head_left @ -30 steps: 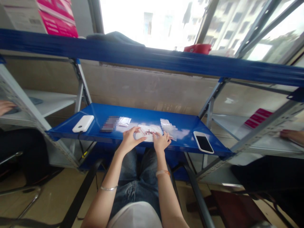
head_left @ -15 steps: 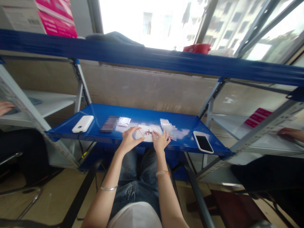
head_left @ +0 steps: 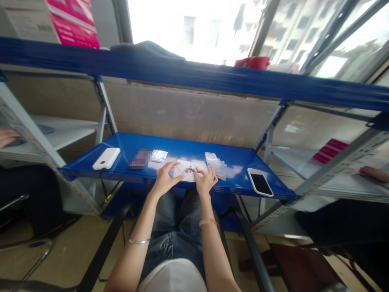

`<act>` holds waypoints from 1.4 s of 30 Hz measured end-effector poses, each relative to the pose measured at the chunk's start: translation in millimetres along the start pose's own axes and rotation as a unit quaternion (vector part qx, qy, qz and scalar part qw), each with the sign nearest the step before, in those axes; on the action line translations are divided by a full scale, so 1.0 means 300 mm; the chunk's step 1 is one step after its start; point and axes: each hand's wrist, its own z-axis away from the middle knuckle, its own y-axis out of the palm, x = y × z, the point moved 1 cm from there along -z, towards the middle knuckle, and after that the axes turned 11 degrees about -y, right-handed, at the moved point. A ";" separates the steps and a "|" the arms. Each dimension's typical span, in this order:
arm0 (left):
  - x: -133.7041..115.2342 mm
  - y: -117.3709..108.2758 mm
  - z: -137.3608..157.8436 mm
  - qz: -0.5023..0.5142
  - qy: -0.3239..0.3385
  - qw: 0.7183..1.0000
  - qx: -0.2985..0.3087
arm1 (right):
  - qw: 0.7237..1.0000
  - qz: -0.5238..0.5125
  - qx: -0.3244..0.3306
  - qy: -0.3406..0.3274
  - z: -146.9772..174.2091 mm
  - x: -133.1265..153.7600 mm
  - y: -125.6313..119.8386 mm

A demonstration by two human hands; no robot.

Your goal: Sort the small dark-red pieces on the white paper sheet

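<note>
A white sheet (head_left: 191, 177) lies at the blue table's front edge, with several small reddish-brown beads (head_left: 190, 169) scattered on it. At its left side, my left hand (head_left: 164, 178) has thumb and forefinger around a small clear zip bag (head_left: 178, 171), apparently holding it by its edges. My right hand (head_left: 206, 181) rests on the sheet's right side, thumb and forefinger close together beside the beads; anything between those fingertips is too small to make out. Just beyond the right hand is a bunch of clear plastic zip bags (head_left: 216, 163).
On the blue table (head_left: 185, 145) are a white power bank (head_left: 106, 158) with a cable, a blurred dark item (head_left: 140, 159), a clear packet (head_left: 159, 155) and a phone (head_left: 260, 182). Metal shelf posts stand either side. Other people's hands (head_left: 374, 173) (head_left: 7, 138) show at both edges.
The zip bag at my left hand looks flatter and its red line is less distinct. Both my hands hardly move. The co-worker's hand at the right edge shifts slightly right.
</note>
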 end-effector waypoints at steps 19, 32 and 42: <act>0.041 0.067 -0.006 0.084 -0.008 0.994 0.073 | 0.917 -0.387 0.006 -0.097 -0.054 0.186 -0.175; 0.059 0.045 -0.025 0.146 -0.069 0.985 0.053 | 0.983 -0.118 0.128 -0.064 -0.004 0.146 -0.064; 0.077 0.035 -0.036 0.183 -0.102 0.977 0.053 | 0.987 -0.087 0.127 -0.047 0.004 0.101 -0.032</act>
